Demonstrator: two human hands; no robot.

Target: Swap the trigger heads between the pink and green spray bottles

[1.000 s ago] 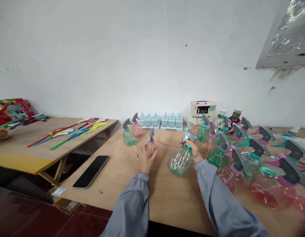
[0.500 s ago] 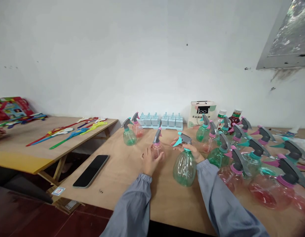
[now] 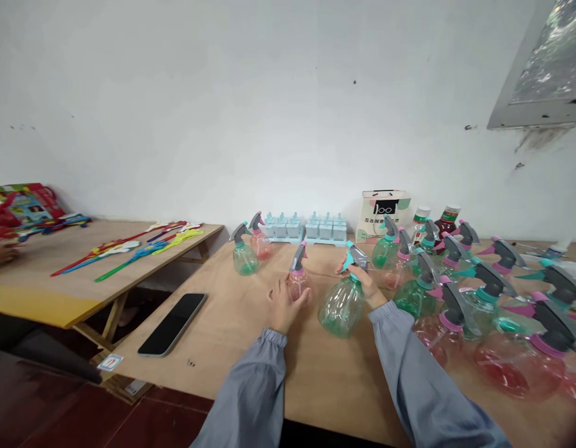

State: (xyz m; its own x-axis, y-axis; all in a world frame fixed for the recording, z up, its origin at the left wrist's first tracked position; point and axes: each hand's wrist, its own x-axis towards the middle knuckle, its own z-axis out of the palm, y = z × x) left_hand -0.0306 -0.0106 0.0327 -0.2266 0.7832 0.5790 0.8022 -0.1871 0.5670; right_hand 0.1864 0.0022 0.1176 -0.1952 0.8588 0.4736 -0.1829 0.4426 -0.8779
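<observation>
My left hand is wrapped round the body of a pink spray bottle, which stands upright on the table with its grey nozzle up. My right hand grips a green spray bottle by its neck and trigger head. That bottle is tilted, its round base towards the lower left. Another green spray bottle and a pink one stand together beyond my left hand. To the right of my right sleeve, several more green and pink spray bottles crowd the table.
A black phone lies on the table at the left. Pale blue ice-pop moulds and a paper bag stand by the wall. A second table holds colourful flat strips; another person's hand shows at its far left.
My right hand has raised the green bottle's head slightly and swung its base to the left, so it now tilts. The left hand has stayed on the pink bottle.
</observation>
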